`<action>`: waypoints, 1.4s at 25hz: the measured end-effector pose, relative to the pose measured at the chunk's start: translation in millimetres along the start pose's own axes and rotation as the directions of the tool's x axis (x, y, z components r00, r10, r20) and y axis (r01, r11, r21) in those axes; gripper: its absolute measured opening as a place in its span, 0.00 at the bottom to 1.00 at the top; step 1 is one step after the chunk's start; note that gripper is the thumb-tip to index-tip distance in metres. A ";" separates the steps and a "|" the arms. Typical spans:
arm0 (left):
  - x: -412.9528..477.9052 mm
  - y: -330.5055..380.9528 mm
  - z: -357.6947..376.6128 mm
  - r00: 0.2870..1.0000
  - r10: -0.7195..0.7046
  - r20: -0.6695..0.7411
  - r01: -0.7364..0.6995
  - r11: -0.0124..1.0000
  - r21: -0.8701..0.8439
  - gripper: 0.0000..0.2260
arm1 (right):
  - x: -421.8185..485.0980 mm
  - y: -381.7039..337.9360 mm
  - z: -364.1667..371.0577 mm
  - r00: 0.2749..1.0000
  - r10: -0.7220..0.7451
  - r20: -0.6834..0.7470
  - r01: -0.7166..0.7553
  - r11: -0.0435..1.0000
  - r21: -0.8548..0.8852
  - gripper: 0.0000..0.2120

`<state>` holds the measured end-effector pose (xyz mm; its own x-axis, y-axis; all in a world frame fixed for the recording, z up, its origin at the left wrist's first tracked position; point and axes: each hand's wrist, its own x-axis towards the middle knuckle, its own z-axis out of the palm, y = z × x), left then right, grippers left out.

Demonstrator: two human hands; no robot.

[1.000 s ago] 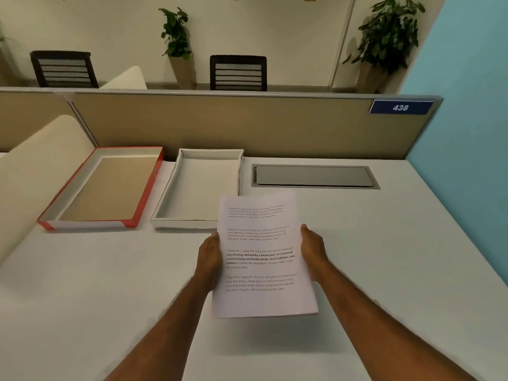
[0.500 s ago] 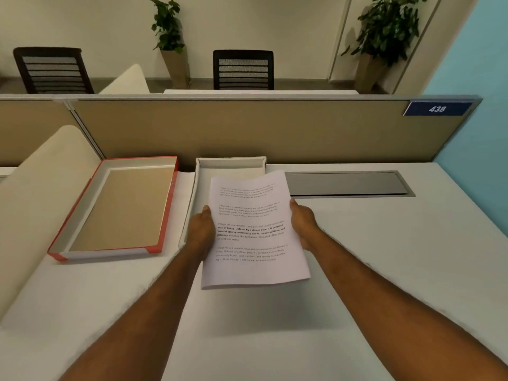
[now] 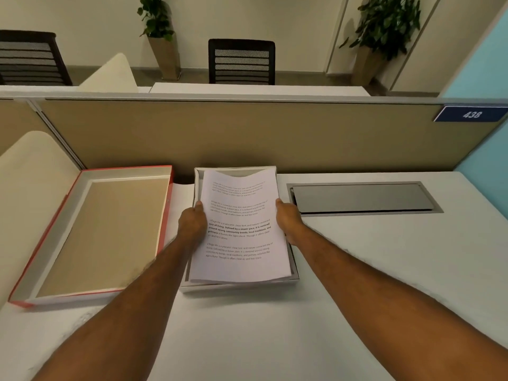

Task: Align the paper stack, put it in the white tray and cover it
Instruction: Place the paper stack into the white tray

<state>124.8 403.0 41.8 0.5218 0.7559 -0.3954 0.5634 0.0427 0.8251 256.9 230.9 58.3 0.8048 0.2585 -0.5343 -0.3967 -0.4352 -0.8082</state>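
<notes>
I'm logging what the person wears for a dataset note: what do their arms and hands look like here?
Both forearms are bare as far as the frame shows: no sleeves. The left hand and the right hand wear no gloves; no watch, bracelet or ring shows. The fingers are mostly hidden.

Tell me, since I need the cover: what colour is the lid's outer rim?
Red, on the lid, head view.

Both hands grip the paper stack (image 3: 238, 226) by its long edges, left hand (image 3: 192, 225) and right hand (image 3: 288, 221), over the white tray (image 3: 294, 273); it seems not quite seated. Left of the tray lies a red-edged lid (image 3: 93, 235).
</notes>
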 end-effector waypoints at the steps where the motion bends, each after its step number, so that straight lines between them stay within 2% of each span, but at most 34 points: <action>1: 8.4 -1.8 2.0 1.000 -0.005 -0.008 0.005 1.000 0.016 0.22 | 7.0 -1.6 4.7 1.000 0.003 -0.004 -0.003 1.000 -0.017 0.17; 4: 29.4 -4.4 8.1 0.998 -0.035 -0.057 0.040 0.996 0.084 0.21 | 24.4 -6.1 17.1 1.000 0.007 -0.004 -0.008 0.996 -0.087 0.21; 8: 48.2 -7.6 14.6 0.997 -0.049 -0.054 0.061 0.967 0.249 0.18 | 39.6 -5.2 27.7 1.000 0.005 0.014 -0.002 0.978 -0.209 0.19; 15: 52.4 -2.5 27.6 0.993 -0.070 -0.094 0.096 0.943 0.317 0.18 | 48.2 4.5 35.3 1.000 0.000 0.007 0.002 0.963 -0.270 0.15; 17: 50.2 -3.3 31.1 0.990 -0.099 -0.098 0.122 0.956 0.266 0.20 | 46.7 5.7 35.6 1.000 0.004 0.031 0.004 0.969 -0.247 0.15; 20: 43.2 -5.5 36.7 0.987 -0.135 -0.087 0.150 0.967 0.207 0.24 | 40.3 6.7 34.8 0.998 -0.001 0.063 0.016 0.974 -0.226 0.19; 24: 26.3 -8.6 37.4 0.993 -0.081 -0.081 0.098 0.970 0.223 0.28 | 28.4 9.4 34.2 0.996 -0.059 0.066 0.076 0.954 -0.289 0.32; 27: 12.5 -18.7 39.9 0.998 0.021 -0.051 -0.009 0.976 0.219 0.32 | 17.9 20.6 38.9 0.978 -0.203 0.041 0.201 0.882 -0.426 0.37; 29: 3.7 -26.3 42.5 0.994 0.105 -0.032 -0.090 0.948 0.304 0.35 | 9.8 29.9 41.3 0.946 -0.321 0.052 0.295 0.779 -0.553 0.39; 32: -10.8 -34.1 41.4 0.972 0.234 -0.012 -0.188 0.810 0.555 0.39 | 1.1 41.5 37.6 0.896 -0.422 0.137 0.380 0.572 -0.726 0.42; 35: -23.7 -41.6 32.7 0.930 0.360 0.075 -0.314 0.673 0.670 0.40 | -6.1 51.4 30.8 0.868 -0.461 0.186 0.408 0.448 -0.795 0.42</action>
<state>109.9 362.0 3.7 0.7362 0.6692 -0.1013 0.6439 -0.6464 0.4093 218.0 233.6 12.4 0.7994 0.5850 -0.1369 0.5017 -0.7754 -0.3835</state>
